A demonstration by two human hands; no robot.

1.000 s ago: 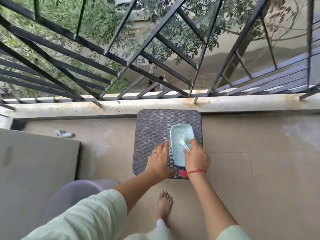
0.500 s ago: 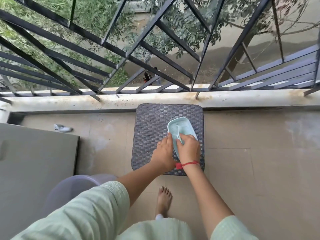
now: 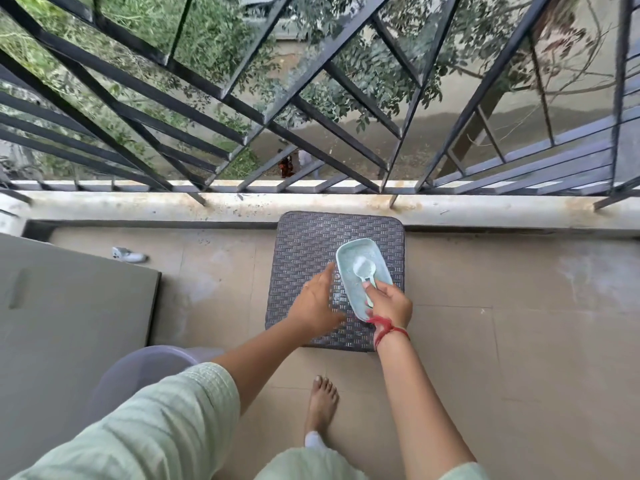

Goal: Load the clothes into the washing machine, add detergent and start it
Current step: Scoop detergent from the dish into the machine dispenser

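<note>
A pale green detergent box (image 3: 377, 268) stands open on a dark woven stool (image 3: 304, 244). Inside it lies white powder. My right hand (image 3: 389, 301) pinches the handle of a pale scoop (image 3: 363, 268) whose bowl is heaped with powder over the box. My left hand (image 3: 317, 299) hovers beside the box's left side, fingers relaxed and blurred with motion, holding nothing. The grey top of the washing machine (image 3: 69, 306) fills the left edge of the view.
A lilac tub (image 3: 138, 368) stands on the floor between the machine and my legs. A black metal railing (image 3: 311, 116) and a low ledge (image 3: 207, 206) close off the balcony ahead. A small white object (image 3: 128, 255) lies by the ledge. My bare foot (image 3: 322, 403) is on the tiles.
My left hand has come off the box and moved left. My right hand has lifted the scoop, now heaped with powder. The box has turned slightly.
</note>
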